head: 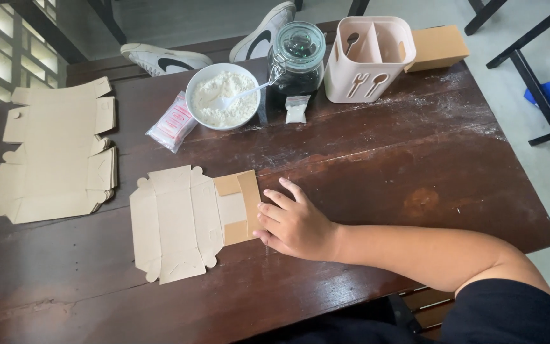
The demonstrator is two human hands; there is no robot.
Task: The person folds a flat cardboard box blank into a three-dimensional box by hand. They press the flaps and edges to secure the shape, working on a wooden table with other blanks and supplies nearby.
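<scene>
Flour fills the white bowl (223, 95) with a spoon (240, 95) far off, while the right hand (294, 223), fingers spread, presses a flat cardboard box (183, 223).

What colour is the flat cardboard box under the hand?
Light brown kraft; the flat cardboard box shows best in the head view.
</scene>
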